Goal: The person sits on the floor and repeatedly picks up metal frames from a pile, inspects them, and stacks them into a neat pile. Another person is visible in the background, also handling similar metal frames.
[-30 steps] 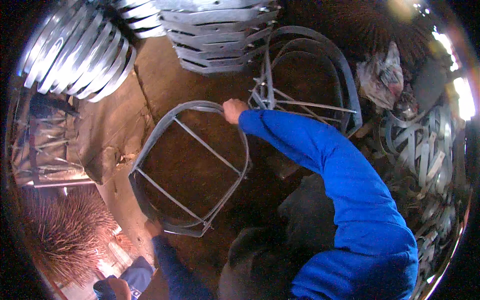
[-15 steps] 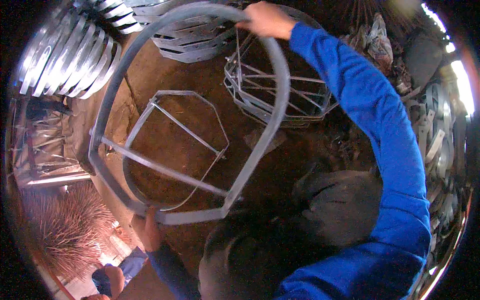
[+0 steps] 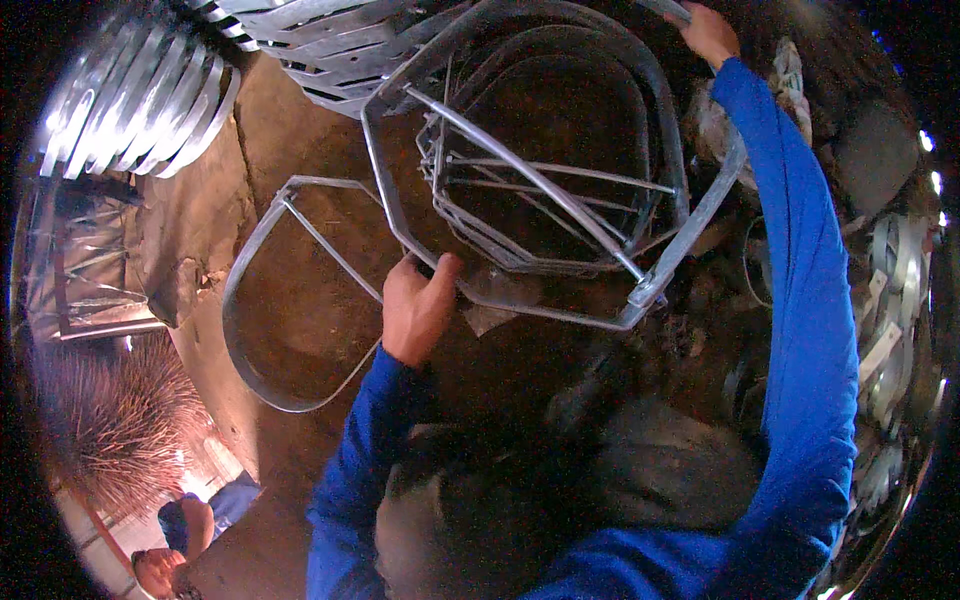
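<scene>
A metal frame (image 3: 540, 183), bent like a hoop with a bar across, is held up in the air, tilted, by both hands. Its near left edge is gripped by the left hand (image 3: 418, 308), with the thumb laid along the rim and the hand mostly closed. The far right side seems to be gripped by the right hand (image 3: 712, 35), which is curled around the metal with the arm stretched out. Below it, a pile of frames (image 3: 600, 178) can be seen through the gaps; whether the pile is touched by the held frame cannot be told. It looks as if part of the work is done, since several frames are already heaped there. The held one has not been let go yet, and one loose hoop (image 3: 330, 245) is left on the dirt floor (image 3: 300, 120) to the left, touched by no hand. More shiny bands (image 3: 130, 110) are stacked at the top left.
</scene>
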The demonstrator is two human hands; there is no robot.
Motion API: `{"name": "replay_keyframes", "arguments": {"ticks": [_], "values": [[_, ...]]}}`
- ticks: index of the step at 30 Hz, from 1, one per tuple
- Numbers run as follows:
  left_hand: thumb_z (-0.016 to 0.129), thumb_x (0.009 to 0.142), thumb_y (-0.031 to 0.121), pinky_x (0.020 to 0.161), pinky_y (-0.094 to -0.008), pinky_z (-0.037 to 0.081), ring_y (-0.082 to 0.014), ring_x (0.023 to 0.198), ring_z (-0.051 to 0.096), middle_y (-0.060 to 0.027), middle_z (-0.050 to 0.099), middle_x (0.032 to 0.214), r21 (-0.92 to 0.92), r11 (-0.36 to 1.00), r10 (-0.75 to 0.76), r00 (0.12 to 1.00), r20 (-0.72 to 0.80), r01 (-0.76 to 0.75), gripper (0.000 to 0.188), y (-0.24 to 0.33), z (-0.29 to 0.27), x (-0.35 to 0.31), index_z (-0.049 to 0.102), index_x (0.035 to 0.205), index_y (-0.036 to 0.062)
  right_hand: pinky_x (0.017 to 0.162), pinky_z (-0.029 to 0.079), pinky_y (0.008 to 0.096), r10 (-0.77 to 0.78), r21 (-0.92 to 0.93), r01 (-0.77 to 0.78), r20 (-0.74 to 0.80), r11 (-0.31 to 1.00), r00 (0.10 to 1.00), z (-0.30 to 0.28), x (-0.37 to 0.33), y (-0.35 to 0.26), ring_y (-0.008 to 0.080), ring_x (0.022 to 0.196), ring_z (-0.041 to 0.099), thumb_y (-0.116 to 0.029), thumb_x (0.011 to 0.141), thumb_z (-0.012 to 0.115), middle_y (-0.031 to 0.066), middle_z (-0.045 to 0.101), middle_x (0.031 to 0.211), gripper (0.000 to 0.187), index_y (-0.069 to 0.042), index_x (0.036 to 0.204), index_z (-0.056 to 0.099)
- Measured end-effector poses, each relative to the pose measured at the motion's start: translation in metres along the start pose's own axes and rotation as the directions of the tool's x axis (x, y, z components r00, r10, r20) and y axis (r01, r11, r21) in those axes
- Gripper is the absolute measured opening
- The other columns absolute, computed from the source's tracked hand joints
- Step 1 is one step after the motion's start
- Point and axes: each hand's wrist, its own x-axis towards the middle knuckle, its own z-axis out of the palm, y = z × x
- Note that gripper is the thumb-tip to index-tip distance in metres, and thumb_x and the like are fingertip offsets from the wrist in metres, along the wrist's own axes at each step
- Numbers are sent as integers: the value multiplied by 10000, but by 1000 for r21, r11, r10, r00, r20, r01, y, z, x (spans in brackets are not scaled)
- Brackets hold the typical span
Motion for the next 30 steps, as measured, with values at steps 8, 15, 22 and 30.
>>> {"name": "replay_keyframes", "arguments": {"ticks": [8,15,22,30], "values": [[581,817,281,691,-404,483,-332,718,636,-227,648,769,39,996,-85,996,-1,85,380,25,38,19,601,876,-94,760,487,481,-36,-10,35,-80,999,996,63,11,9,395,883,625,-230,758,580,194,663,928,252,-70,912,698],[593,771,131,575,-409,409,-325,693,518,-140,504,740,787,213,696,655,293,-578,211,5,49,33,596,962,41,712,500,432,745,55,-743,-30,667,667,144,70,21,333,894,646,-260,776,571,119,678,987,233,-122,885,724],[591,782,117,539,-425,387,-326,682,511,-153,484,742,786,244,699,664,264,-568,191,2,55,43,585,968,78,742,492,395,-59,-61,69,151,996,987,155,39,60,304,929,641,-287,790,568,123,672,1012,287,-109,970,704],[577,829,193,582,-494,414,-416,681,551,-229,558,741,735,496,485,850,206,-462,201,4,58,32,600,892,3,847,463,446,-121,302,86,99,949,988,162,36,62,374,968,603,-281,790,561,218,636,1030,368,-32,1042,656]]}}
